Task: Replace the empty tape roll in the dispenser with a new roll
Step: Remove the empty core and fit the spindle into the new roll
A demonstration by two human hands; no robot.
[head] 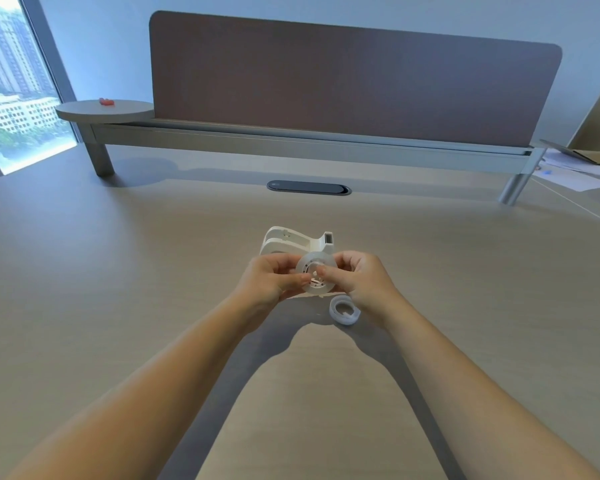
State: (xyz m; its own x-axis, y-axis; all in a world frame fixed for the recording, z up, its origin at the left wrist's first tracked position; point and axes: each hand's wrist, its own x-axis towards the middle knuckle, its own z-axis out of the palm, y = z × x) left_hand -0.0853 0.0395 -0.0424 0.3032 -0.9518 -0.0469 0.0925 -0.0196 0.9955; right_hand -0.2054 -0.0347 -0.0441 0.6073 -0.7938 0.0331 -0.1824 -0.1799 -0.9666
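we pinch the roll (316, 274) between left hand (270, 278) and right hand (360, 278), just above the worktop (118, 271); the dispenser (297, 243) sits right behind it, cradle open.

We note a pale wood desk (118, 271) with a dark cable hatch (309, 187) at centre. Behind it a brown divider (354, 84) on a grey rail (291, 142). Far left, a round shelf (94, 114) holding a small red object (106, 102). Window (11, 81) left; papers (568, 171) right.
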